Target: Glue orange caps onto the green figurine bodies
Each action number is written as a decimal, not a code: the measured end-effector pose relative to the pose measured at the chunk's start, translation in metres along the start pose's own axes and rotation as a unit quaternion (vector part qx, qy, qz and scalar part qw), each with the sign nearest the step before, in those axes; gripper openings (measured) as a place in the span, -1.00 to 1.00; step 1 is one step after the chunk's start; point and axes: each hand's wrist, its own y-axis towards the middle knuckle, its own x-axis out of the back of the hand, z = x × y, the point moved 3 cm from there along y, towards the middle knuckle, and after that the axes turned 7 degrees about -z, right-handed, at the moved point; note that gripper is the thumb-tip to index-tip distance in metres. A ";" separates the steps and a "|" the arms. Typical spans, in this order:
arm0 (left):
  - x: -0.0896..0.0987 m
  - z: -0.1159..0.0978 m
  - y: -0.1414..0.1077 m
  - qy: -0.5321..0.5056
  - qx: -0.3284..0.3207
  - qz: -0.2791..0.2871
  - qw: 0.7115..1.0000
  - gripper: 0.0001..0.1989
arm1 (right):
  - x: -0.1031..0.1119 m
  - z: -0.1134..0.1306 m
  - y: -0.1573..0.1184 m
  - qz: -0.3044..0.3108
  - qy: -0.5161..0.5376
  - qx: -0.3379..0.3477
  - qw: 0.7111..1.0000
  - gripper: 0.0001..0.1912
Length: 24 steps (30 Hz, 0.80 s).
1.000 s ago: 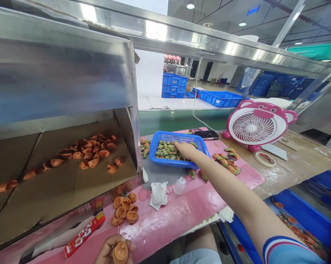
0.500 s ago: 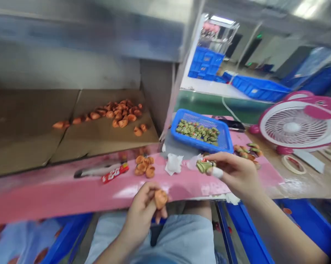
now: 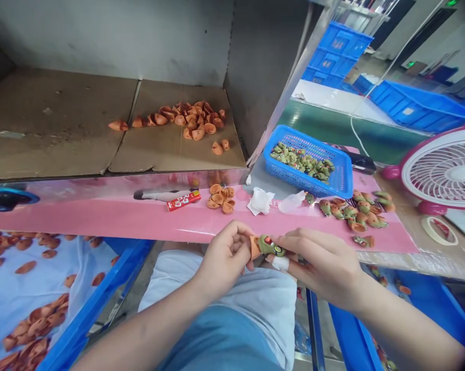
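My left hand (image 3: 230,252) is closed on a small orange cup-shaped piece (image 3: 254,248), just over the front edge of the pink-covered table. Pinched in my right hand (image 3: 313,255) is a small green painted figure (image 3: 270,244) with a red spot and a dark ring on it. The figure's end meets the opening of the orange piece; how deep it sits I cannot tell. White tape (image 3: 280,263) wraps one finger of my right hand. Beyond the hands lie several orange pieces (image 3: 220,198), a crumpled white tissue (image 3: 260,201) and a red packet (image 3: 183,200).
A blue basket (image 3: 346,178) of green figures stands at the back right, near joined orange-green pieces (image 3: 365,211). More orange shells (image 3: 195,118) lie on the cardboard shelf (image 3: 81,149). A pink-white fan (image 3: 448,172) and tape roll (image 3: 440,230) are right; a blue bin (image 3: 101,293) is lower left.
My right hand has brought the green figure leftward and down to the orange piece in my left hand. The two pieces were apart before and now meet. The view has shifted too.
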 end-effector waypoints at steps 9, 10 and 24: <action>0.001 -0.001 0.001 0.012 -0.013 0.018 1.000 -0.96 | -0.005 0.005 -0.002 0.025 -0.043 0.044 0.998 -0.78; 0.002 -0.001 0.001 0.010 -0.011 0.019 1.000 -0.95 | -0.005 0.006 -0.002 0.025 -0.052 0.053 0.997 -0.77; -0.004 0.004 -0.003 0.003 0.046 0.035 0.998 -0.94 | -0.009 0.005 -0.013 0.009 -0.017 0.052 0.998 -0.73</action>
